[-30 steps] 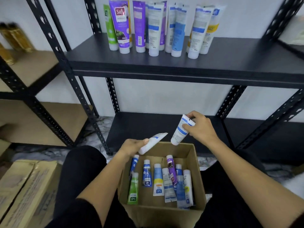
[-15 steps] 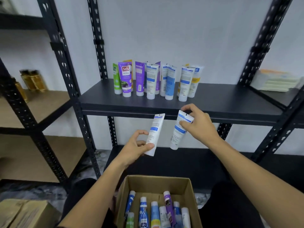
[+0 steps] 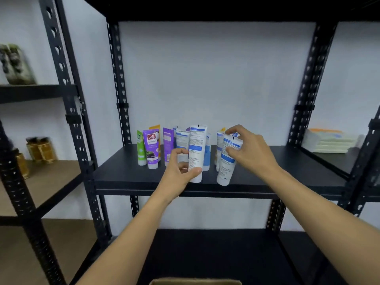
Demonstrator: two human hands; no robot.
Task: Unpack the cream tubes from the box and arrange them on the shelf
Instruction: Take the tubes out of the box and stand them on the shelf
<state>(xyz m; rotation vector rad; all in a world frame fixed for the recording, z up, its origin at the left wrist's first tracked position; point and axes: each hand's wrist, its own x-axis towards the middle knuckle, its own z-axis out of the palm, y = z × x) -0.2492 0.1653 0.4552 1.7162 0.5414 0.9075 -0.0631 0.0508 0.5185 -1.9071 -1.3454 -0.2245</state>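
Note:
My left hand (image 3: 179, 170) grips a white and blue cream tube (image 3: 197, 149) near its cap, holding it upright with the cap on the black shelf (image 3: 287, 173). My right hand (image 3: 249, 150) holds a second white and blue tube (image 3: 226, 167) upright, slightly tilted, cap down at the shelf's front. Behind them stands a row of tubes, among them a green one (image 3: 141, 150), a purple Safi one (image 3: 152, 150) and another purple one (image 3: 168, 147). Only the top edge of the cardboard box (image 3: 195, 282) shows at the bottom.
Black slotted uprights (image 3: 121, 83) frame the shelf. A lower black shelf (image 3: 216, 254) lies beneath. Golden jars (image 3: 41, 150) stand on a wooden shelf at the left. Folded pale cloths (image 3: 329, 140) lie on the shelf to the right.
Both hands have risen from above the box to the shelf, carrying a tube each, and the tubes now stand cap down on the shelf. The view has tilted up, so the box is almost out of sight.

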